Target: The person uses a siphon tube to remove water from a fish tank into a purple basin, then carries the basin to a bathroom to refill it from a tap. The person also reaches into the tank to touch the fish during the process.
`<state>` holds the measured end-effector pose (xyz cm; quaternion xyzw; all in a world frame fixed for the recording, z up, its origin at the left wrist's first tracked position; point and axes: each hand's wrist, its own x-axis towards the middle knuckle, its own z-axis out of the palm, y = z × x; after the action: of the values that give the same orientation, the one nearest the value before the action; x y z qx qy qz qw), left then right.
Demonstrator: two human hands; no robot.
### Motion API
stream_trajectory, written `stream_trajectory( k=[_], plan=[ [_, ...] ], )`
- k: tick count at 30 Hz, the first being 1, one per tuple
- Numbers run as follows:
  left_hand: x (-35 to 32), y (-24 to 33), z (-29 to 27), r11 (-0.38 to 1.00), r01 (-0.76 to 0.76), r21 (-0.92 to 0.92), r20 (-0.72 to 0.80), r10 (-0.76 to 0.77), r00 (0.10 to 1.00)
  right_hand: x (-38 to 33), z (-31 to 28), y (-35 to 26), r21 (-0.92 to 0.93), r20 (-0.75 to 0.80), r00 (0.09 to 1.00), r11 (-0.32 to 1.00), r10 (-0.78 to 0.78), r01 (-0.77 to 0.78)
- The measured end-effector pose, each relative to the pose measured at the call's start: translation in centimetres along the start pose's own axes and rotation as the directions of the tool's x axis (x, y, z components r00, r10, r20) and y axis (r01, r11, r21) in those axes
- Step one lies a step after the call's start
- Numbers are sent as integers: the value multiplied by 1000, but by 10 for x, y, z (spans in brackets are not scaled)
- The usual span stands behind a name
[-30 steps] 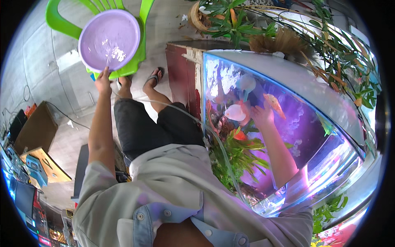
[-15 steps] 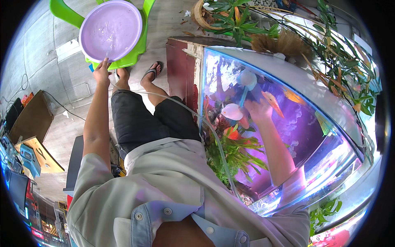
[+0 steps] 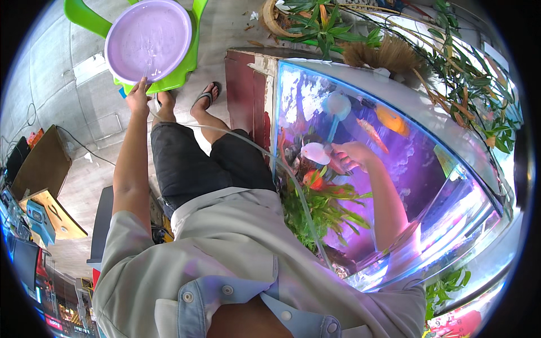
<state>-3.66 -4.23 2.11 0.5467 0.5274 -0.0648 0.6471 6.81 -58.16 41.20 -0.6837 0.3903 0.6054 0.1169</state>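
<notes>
White fish [image 3: 315, 152] lies just left of the nearer, loosely open right hand [image 3: 355, 156], long axis roughly crosswise; left hand [image 3: 138, 97] pinches hose [image 3: 297, 188].

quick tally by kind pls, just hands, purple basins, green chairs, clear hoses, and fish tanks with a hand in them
Hands: 2 (left hand, right hand)
Purple basin: 1
Green chair: 1, partly out of view
Clear hose: 1, in the left hand's grip
Fish tank with a hand in it: 1
Total: 6
</notes>
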Motion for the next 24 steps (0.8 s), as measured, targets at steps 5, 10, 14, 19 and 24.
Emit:
stream_trajectory(
  k=[5,10,14,19,24],
  plan=[
    [5,-1,0,1000,10,25,11,-10,1000,10,0,17,-82,118,991,995,66,-56],
    [9,-6,-4,999,-34,-31,-18,33,999,6,0,24,-3,135,991,1000,-19,20],
    [7,-3,0,999,-38,-35,-9,38,999,5,0,32,2,126,987,995,-99,100],
    [5,-1,0,999,-28,-32,-14,27,1000,-17,-2,22,2,-2,997,997,-75,75],
    [12,-6,-3,998,-24,-56,22,25,999,-41,-30,32,237,-335,929,940,-159,246]
  ],
)
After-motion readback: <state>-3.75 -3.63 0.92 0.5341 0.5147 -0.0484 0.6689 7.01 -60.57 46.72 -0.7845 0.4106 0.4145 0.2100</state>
